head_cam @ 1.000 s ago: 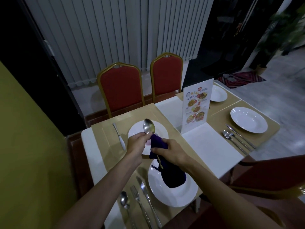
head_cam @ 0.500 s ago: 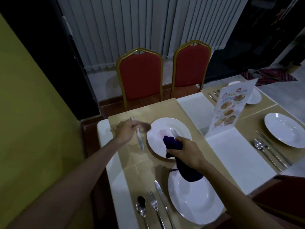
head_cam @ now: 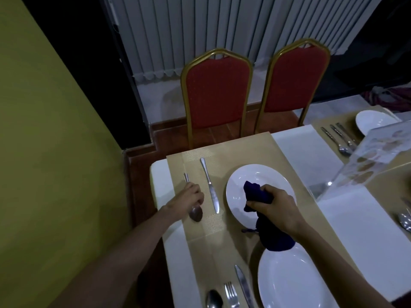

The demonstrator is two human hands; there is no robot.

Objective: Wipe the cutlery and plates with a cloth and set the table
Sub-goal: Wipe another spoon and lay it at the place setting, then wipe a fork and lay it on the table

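My left hand (head_cam: 188, 200) grips a spoon (head_cam: 195, 213) by the middle of its handle and holds it down on the tan placemat (head_cam: 224, 236), left of a knife (head_cam: 210, 185). The spoon's bowl points toward me. My right hand (head_cam: 274, 206) grips a dark blue cloth (head_cam: 258, 194) above the far white plate (head_cam: 242, 181); the cloth's tail hangs down to the near white plate (head_cam: 293, 281). A fork may be wrapped in the cloth, but I cannot tell.
A spoon (head_cam: 214, 299), fork (head_cam: 231, 295) and knife (head_cam: 244, 285) lie left of the near plate. Two red chairs (head_cam: 216, 96) stand behind the table. A menu stand (head_cam: 373, 161), more cutlery (head_cam: 338, 140) and a plate (head_cam: 373, 121) sit at right. A yellow wall (head_cam: 44, 141) is close on the left.
My left hand carried the spoon from above the far plate leftward and down onto the placemat beside the knife. My right hand with the cloth stayed over the far plate.
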